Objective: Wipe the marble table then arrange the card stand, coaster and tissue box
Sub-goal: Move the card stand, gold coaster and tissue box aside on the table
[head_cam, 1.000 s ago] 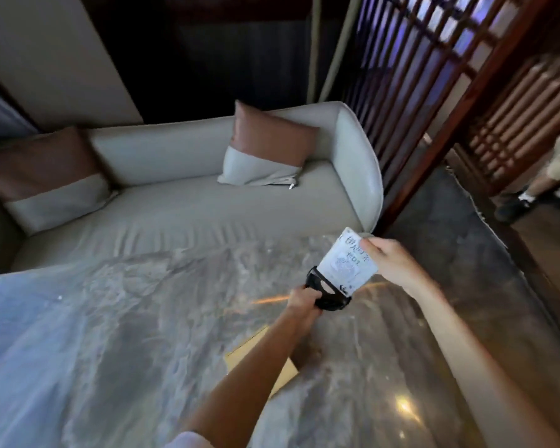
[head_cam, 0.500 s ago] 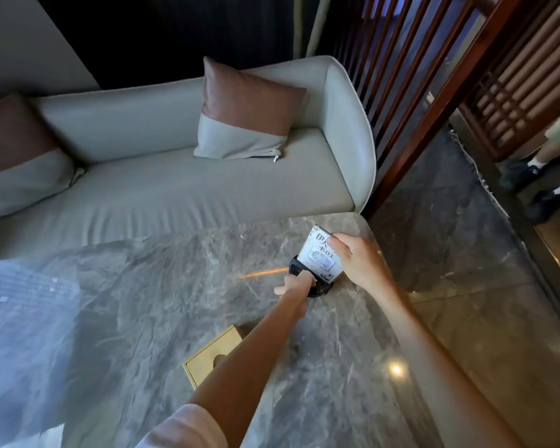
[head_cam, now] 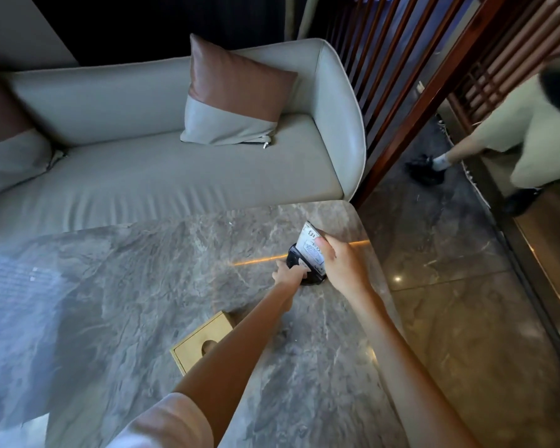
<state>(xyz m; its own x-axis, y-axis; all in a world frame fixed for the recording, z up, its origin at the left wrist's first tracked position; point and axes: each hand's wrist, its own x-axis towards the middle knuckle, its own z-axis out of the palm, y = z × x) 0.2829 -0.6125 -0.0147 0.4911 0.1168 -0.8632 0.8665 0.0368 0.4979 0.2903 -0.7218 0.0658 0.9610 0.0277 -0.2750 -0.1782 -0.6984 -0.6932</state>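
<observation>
The grey marble table (head_cam: 181,286) fills the lower part of the head view. Near its far right corner a round black coaster (head_cam: 293,257) lies on the marble with a white card stand (head_cam: 309,245) leaning over it. My right hand (head_cam: 343,270) grips the card stand by its right edge. My left hand (head_cam: 288,274) holds the coaster's near rim. A tan wooden tissue box (head_cam: 196,342) lies on the table nearer to me, partly hidden under my left forearm.
A grey sofa (head_cam: 162,176) with a brown-and-grey cushion (head_cam: 233,95) runs along the table's far edge. A wooden slat screen (head_cam: 411,76) stands at the right. Another person's legs (head_cam: 505,137) are on the floor beyond it.
Both hands have carried the card stand and coaster down and toward the table's far right corner; the coaster now rests on the marble. The camera has tilted down.
</observation>
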